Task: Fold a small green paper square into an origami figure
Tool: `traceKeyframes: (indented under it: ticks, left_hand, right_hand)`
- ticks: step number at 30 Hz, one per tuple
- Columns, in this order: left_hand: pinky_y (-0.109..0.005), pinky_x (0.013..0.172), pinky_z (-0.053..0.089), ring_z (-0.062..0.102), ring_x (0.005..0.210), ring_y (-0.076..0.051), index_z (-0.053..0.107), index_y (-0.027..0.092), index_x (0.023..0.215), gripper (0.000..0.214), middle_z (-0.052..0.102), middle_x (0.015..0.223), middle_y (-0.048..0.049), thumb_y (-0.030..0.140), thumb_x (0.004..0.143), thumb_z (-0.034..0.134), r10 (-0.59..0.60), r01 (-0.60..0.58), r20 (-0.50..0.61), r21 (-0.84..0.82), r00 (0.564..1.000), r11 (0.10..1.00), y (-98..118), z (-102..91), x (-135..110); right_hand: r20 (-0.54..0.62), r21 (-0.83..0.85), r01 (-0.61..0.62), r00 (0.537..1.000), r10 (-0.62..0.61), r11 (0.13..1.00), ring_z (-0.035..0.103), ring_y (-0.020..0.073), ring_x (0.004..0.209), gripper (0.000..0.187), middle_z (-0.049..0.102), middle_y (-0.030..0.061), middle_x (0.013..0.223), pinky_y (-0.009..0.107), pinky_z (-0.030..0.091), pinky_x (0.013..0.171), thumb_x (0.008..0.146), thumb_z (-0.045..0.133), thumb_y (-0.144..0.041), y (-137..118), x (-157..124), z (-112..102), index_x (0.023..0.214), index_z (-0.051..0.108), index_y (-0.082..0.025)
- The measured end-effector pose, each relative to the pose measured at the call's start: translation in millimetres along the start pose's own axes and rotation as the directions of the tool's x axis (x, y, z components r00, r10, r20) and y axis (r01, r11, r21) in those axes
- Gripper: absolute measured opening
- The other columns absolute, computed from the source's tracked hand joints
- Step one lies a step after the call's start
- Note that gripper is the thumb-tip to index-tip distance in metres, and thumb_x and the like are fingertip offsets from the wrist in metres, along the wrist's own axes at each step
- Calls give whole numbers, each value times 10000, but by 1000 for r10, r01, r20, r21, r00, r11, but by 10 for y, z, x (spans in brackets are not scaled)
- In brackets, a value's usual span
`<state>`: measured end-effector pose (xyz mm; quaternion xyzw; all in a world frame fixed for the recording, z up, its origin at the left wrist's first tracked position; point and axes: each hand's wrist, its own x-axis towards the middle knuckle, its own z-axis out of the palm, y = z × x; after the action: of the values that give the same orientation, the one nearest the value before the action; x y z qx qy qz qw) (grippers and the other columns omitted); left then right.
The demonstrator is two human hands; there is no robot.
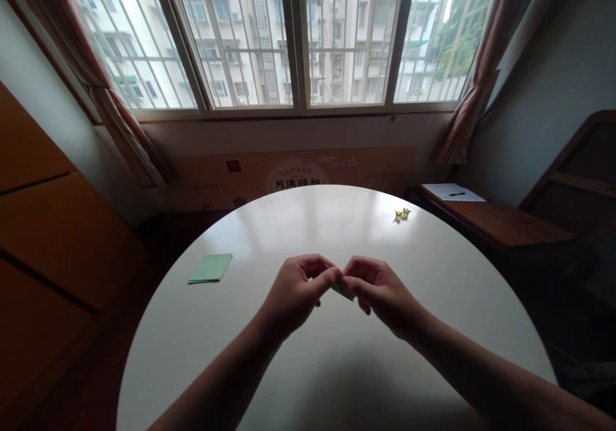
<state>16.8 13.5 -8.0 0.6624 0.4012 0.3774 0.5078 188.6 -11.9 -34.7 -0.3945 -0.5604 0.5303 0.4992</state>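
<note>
A small folded piece of green paper [343, 290] is pinched between both hands, above the middle of the white round table [289, 380]. My left hand [301, 288] grips its left side between thumb and fingers. On the right side my right hand [378, 290] holds it the same way, the two thumbs almost touching. Most of the paper is hidden by the fingers; a pointed lower corner sticks out below them. Off to the left lies a stack of light green square paper [212, 268], flat on the tabletop.
Two small yellowish folded figures [402, 215] stand near the table's far right edge. Beyond it, a wooden side desk [520, 222] bears a white sheet [452, 192] with a pen [457, 194]. An orange-brown cabinet [52, 238] is at the left, and a barred window fills the back.
</note>
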Motion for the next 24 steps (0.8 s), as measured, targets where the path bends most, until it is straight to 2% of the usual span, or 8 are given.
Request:
traceKeyframes:
  ticks: [4,7,12,19,24]
  left_hand:
    - [-198,435,429,532,640,-149,723,124,841,331,629,713,-47,449,798,677,-36,33,-22,-111,999,993,25,9,7]
    - [-197,427,422,522,634,-144,726,122,832,306,634,729,-51,421,774,695,-53,48,-36,-123,998,991,41,18,1]
    - [-202,440,428,505,570,-124,713,117,806,255,597,644,-22,370,786,687,-29,27,-31,-53,999,998,13,13,1]
    - [-201,466,414,507,546,-115,676,138,705,151,609,621,-18,249,796,630,79,-72,-48,122,996,990,-18,6,0]
    - [-212,500,441,573,630,-151,720,157,790,182,671,704,-39,304,841,625,114,-103,-46,202,992,974,-11,32,-20]
  right_hand:
    - [-76,97,-34,996,42,995,406,94,476,236,518,-43,578,214,288,418,787,718,-363,24,18,-24,696,592,-185]
    - [-104,159,-46,993,62,986,402,89,478,231,520,-45,583,211,284,417,795,728,-351,44,25,-28,703,596,-185]
    - [-60,195,-59,996,72,979,430,90,503,225,538,-34,604,199,303,419,792,738,-333,48,21,2,707,599,-177]
    - [-16,79,-28,999,30,997,442,97,507,202,566,-25,636,204,325,407,785,741,-354,61,24,18,782,662,-168]
    - [-60,62,-23,998,27,998,417,90,486,198,555,-31,616,207,309,404,783,730,-355,53,38,0,764,663,-169]
